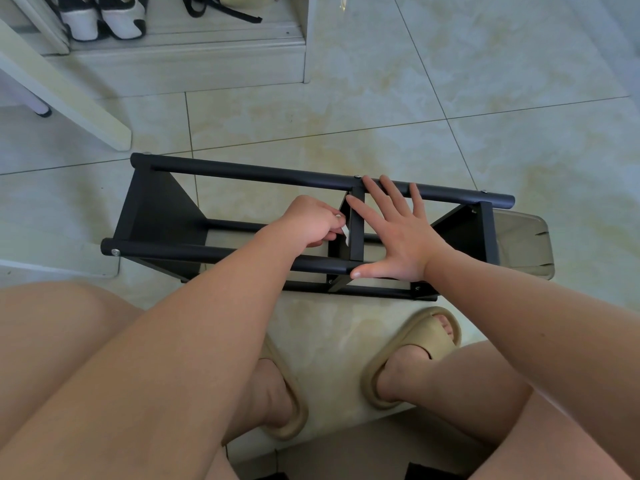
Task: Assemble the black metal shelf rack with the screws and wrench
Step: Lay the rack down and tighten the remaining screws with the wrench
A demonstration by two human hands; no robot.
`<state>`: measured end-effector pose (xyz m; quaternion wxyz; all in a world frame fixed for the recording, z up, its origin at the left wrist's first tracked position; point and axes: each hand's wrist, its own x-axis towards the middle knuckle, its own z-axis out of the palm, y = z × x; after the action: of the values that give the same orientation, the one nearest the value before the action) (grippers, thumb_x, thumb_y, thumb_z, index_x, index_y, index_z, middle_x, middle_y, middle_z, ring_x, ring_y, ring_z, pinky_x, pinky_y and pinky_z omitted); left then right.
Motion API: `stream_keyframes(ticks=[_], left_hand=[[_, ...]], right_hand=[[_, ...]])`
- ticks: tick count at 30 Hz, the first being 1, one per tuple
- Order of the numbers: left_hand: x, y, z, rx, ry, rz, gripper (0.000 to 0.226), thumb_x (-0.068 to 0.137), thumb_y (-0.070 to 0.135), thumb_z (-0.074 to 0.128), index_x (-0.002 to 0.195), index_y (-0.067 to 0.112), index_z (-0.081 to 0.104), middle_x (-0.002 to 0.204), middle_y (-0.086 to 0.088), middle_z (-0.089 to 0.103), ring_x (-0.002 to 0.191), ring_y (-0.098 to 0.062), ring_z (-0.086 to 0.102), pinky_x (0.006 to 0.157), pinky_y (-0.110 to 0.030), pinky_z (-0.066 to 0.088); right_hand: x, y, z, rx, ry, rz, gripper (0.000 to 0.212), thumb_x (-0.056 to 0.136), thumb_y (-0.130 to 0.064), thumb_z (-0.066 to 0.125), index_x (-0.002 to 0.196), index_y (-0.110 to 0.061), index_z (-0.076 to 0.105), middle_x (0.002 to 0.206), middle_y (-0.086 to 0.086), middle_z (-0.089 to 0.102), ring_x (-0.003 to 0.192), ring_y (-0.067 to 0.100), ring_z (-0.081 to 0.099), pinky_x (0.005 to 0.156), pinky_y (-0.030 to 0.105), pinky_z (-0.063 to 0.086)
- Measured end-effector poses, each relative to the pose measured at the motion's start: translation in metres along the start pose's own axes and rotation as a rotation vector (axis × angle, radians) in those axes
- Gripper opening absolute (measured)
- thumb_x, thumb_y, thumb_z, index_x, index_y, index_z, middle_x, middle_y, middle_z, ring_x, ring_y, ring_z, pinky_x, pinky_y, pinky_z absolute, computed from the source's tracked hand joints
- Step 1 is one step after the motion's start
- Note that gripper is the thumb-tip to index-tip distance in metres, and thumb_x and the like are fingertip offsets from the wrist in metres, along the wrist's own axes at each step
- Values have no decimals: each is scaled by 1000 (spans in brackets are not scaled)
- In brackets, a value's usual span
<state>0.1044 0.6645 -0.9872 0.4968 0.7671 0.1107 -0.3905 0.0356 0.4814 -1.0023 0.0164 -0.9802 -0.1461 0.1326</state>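
Black shelf rack point(242, 174), seemingly tipped, on floor

One rack point(242, 173); one wrench point(345, 233); two hands point(311, 221) point(398, 233); two slippers point(292, 419) point(420, 336); two sneakers point(81, 24) point(124, 22).

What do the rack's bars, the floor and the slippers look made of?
Rack bars: likely metal, matte black coating; round tubes with silver screw heads. Floor: glossy marbled tile; grout lines, reflections. Slippers: probably soft foam or rubber, matte beige; thick, seamless.

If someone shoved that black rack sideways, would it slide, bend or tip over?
The rack probably slides: it sits on glossy tile floor. Likely stiff, since metal tubes are screwed to panels. Tipping seems unlikely while the right hand lies flat across its bars.
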Motion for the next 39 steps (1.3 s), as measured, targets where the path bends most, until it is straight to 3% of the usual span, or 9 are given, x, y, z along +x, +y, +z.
stream_keyframes(ticks=[8, 14, 17, 30, 39], left_hand=[[1, 0, 1, 15, -28, -30, 12, 97, 19, 61, 105, 16, 70, 92, 1, 74, 83, -8, 69, 90, -32, 56], [3, -4, 0, -2, -92, -109, 8, 97, 24, 63, 91, 18, 65, 75, 7, 74, 80, -6, 70, 87, -30, 56], [4, -7, -2, -18, -131, -137, 10, 97, 26, 63, 95, 16, 64, 68, 9, 74, 78, -6, 71, 78, -28, 56], [4, -11, -10, 11, -256, -135, 15, 102, 24, 56, 97, 13, 64, 72, 8, 75, 70, -5, 70, 61, -21, 51], [10, -18, -17, 126, -310, -17, 12, 101, 18, 56, 97, 12, 67, 83, 6, 78, 76, -5, 71, 71, -22, 52]], right_hand=[[0, 0, 0, -1, -3, -2, 121, 64, -103, 23, 161, -36, -4, 169, 3, -16, 155, 30, -17, 120, 64, -10], [0, 0, 1, 1, 0, -3, 121, 63, -104, 22, 160, -37, -5, 169, 3, -16, 154, 30, -17, 120, 64, -10], [0, -1, 2, -1, 6, -5, 121, 64, -103, 24, 160, -36, -5, 169, 3, -16, 155, 30, -17, 120, 64, -10], [-1, -1, 3, -10, 14, -6, 121, 64, -104, 23, 160, -36, -4, 169, 3, -15, 155, 31, -15, 120, 63, -10], [-1, -2, 2, -16, 4, -1, 121, 63, -104, 22, 160, -36, -5, 169, 4, -16, 155, 31, -16, 120, 63, -10]])
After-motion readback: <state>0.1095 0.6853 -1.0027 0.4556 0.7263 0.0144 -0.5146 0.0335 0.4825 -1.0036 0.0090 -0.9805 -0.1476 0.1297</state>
